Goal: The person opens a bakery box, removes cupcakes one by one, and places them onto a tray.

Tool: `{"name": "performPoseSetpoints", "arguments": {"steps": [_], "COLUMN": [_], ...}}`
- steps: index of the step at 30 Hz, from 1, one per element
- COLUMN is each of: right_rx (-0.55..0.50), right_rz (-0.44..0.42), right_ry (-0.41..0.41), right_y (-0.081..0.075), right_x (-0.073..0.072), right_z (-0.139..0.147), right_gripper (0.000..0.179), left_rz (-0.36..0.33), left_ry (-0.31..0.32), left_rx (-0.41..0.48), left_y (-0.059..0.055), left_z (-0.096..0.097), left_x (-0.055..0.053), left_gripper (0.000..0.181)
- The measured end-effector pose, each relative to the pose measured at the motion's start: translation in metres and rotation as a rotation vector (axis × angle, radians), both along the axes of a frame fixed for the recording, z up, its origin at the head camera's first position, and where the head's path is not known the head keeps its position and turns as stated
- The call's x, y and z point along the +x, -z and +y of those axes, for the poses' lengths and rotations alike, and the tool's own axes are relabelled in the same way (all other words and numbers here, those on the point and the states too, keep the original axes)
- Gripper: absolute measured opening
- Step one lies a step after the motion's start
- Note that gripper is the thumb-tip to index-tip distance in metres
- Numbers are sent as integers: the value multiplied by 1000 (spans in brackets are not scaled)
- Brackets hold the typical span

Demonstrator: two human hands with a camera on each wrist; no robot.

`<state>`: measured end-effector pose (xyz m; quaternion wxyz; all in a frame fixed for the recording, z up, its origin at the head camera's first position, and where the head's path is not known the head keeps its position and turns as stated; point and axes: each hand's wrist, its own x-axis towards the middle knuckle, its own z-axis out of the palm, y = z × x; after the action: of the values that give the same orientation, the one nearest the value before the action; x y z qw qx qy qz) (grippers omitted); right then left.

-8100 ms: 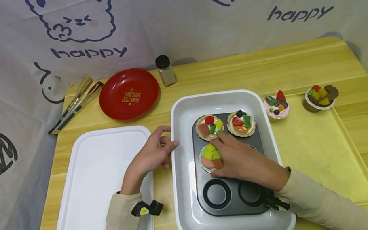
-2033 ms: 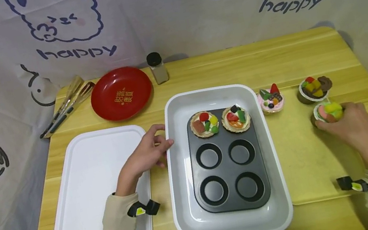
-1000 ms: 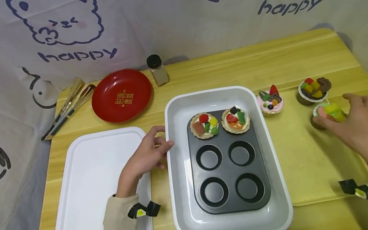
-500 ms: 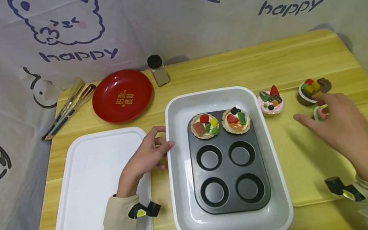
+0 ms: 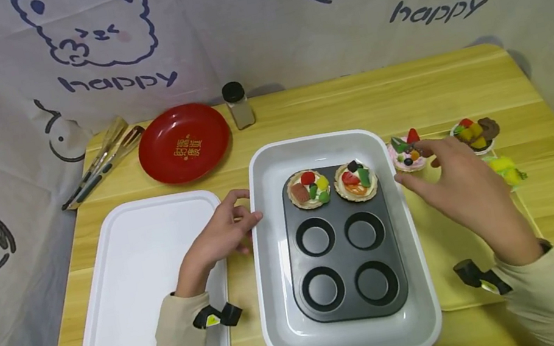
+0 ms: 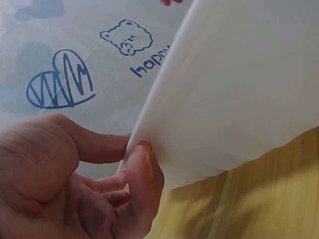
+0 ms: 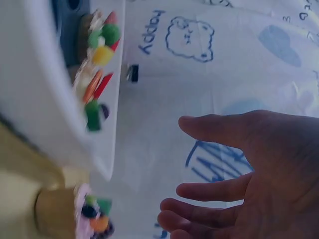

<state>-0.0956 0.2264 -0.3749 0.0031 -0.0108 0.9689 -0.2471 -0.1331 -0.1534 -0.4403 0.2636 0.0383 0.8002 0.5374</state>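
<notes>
At the left rim of the deep white tray (image 5: 271, 297), my left hand (image 5: 217, 230) holds the edge between thumb and curled fingers; the left wrist view shows this hand (image 6: 94, 179) on the rim up close. My right hand (image 5: 472, 194) hovers just right of the tray, thumb and fingers spread around air, beside a pink-frosted cupcake (image 5: 405, 154) topped with a strawberry. In the right wrist view that cupcake (image 7: 60, 211) stands apart from the fingers. Inside the tray lies a dark muffin pan (image 5: 346, 266) with two fruit tarts (image 5: 309, 189) in its far cups.
A yellow tray (image 5: 462, 276) lies on the right, with a chocolate cupcake (image 5: 476, 135) and a yellow-topped cupcake (image 5: 506, 169) near its far right corner. A white flat tray (image 5: 150, 306), red plate (image 5: 183, 143), shaker jar (image 5: 239, 105) and tongs (image 5: 103, 163) stand left and behind.
My right hand carried the yellow-topped cupcake from the pan to the yellow tray, let it go beside the chocolate one, then moved left toward the pink cupcake. The left hand stayed at the rim.
</notes>
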Motion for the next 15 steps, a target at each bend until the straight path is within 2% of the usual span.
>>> {"name": "performPoseSetpoints", "arguments": {"steps": [8, 15], "right_rx": [-94, -66], "right_rz": [-9, -32], "right_ry": [-93, -118], "right_y": [-12, -6], "right_x": [-9, -17], "right_z": [-32, -54], "right_gripper": [70, 73], "left_rz": [2, 0], "left_ry": [-2, -4], "left_rx": [3, 17], "left_y": [1, 0], "left_z": [-1, -1], "left_x": [0, 0], "left_gripper": [53, 50]}}
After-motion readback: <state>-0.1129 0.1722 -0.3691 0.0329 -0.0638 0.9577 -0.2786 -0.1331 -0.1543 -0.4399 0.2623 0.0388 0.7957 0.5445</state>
